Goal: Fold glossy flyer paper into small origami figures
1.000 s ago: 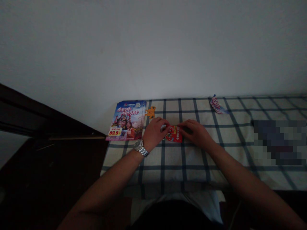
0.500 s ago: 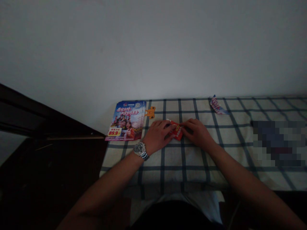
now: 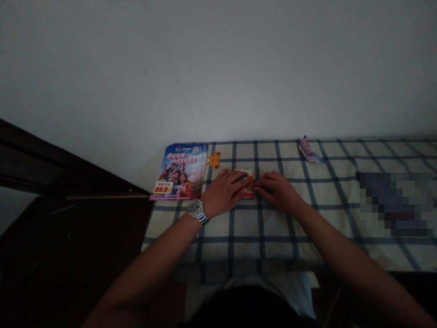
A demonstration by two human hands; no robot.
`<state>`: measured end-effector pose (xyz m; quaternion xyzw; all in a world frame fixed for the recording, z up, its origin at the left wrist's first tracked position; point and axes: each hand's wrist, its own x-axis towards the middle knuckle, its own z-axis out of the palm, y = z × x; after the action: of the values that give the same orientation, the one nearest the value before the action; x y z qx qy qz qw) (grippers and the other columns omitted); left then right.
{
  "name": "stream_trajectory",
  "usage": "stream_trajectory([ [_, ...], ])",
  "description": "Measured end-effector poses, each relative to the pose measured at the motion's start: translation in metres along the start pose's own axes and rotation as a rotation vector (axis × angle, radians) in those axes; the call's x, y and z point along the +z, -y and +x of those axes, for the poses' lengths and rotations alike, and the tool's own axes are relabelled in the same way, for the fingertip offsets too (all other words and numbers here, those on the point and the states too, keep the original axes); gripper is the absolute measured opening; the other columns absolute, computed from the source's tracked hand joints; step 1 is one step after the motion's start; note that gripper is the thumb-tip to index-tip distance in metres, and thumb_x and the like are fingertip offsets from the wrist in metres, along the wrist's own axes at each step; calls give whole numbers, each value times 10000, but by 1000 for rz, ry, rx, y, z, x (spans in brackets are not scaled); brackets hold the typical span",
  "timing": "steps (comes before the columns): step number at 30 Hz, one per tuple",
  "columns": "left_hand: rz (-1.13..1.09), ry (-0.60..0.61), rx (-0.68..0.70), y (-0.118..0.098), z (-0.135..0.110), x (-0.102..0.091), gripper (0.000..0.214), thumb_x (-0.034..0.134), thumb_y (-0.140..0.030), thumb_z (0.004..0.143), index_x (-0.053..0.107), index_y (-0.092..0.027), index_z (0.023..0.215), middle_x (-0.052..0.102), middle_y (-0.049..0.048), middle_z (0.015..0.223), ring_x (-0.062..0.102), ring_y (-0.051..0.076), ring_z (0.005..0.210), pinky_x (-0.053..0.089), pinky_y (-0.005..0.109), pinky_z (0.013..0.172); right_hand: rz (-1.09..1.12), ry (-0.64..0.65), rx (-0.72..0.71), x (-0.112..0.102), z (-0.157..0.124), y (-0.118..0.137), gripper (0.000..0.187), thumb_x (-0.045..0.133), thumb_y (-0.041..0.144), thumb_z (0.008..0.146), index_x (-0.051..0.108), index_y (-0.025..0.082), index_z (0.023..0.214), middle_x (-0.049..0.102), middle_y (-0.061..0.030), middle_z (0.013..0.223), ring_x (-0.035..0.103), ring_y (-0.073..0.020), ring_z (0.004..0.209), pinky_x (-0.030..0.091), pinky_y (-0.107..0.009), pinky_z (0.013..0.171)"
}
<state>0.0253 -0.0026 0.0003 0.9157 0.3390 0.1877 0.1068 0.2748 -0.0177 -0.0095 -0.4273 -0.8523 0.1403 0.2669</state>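
Observation:
A small piece of folded printed paper [image 3: 249,193], red, white and orange, lies on the checked cloth between my hands. Over its left part rests my left hand [image 3: 228,190], fingers bent and pressed onto it, a metal watch [image 3: 197,210] on that wrist. From the other side, my right hand [image 3: 273,189] pinches at the paper's right edge with thumb and fingertips. Much of the paper is hidden under the left fingers.
A stack of printed flyers [image 3: 180,171] lies at the left end, beside an orange bear-shaped piece [image 3: 214,160]. Toward the back right stands a crumpled colourful paper [image 3: 307,150]. A dark blurred-out object [image 3: 392,200] lies far right. The checked cloth [image 3: 246,241] meets a white wall [image 3: 218,68].
The folded paper has turned, from a slanted red face to a straighter one with white and orange showing. Both hands have shifted slightly left.

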Motion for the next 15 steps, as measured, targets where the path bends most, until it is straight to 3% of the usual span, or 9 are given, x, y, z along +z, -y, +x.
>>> stream_trajectory([
  [5, -43, 22, 55, 3, 1, 6, 420, 576, -290, 991, 581, -270, 1410, 509, 74, 1528, 460, 264, 1418, 341, 518, 1221, -18, -45, 90, 1, 2, -5, 63, 674, 258, 949, 717, 231, 987, 697, -64, 945, 622, -249, 916, 493, -392, 837],
  [15, -83, 14, 33, -1, 2, 4, 431, 554, -270, 998, 579, -291, 1428, 526, 72, 1513, 494, 265, 1387, 384, 514, 1196, -27, -39, 114, 4, 4, -6, 33, 701, 246, 921, 728, 236, 937, 711, -60, 925, 625, -249, 898, 498, -387, 815],
])
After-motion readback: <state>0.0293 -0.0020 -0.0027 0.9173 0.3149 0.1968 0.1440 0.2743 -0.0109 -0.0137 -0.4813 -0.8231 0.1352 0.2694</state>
